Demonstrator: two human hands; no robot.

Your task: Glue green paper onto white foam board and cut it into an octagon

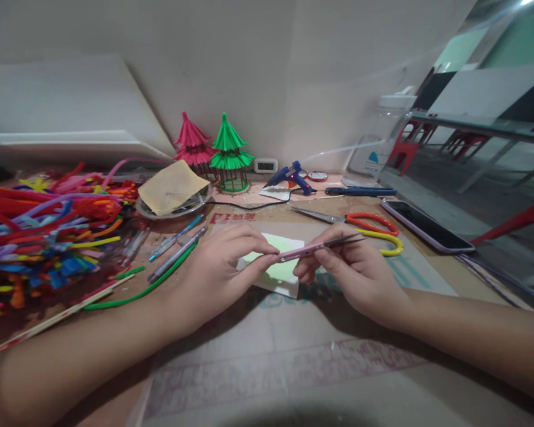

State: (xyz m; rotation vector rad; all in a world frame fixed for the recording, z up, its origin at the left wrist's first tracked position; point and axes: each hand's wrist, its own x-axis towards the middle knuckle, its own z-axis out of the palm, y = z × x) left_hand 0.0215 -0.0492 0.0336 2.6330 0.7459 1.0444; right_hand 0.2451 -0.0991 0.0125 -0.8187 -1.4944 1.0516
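My right hand [360, 273] grips a slim pink tool with a dark, tapered end [305, 252], thumb and fingers around its middle. The dark end points up to the right; its exact kind I cannot make out. At the tool's other end, the thumb and forefinger of my left hand [231, 255] are pinched together on the pink tip. Under both hands lies a white card with a pale green area [287, 276], partly covered by my fingers. Just behind my right hand are scissors with an orange and a yellow handle [374, 222].
Colourful pipe cleaners [57, 237] heap on the left, near pens [175, 252] and wooden sticks [71, 305]. Behind stand a pink pagoda [191, 142], a green pagoda [231, 148], a blue glue gun [289, 175] and a water bottle [369, 154]. A phone [427, 225] lies right.
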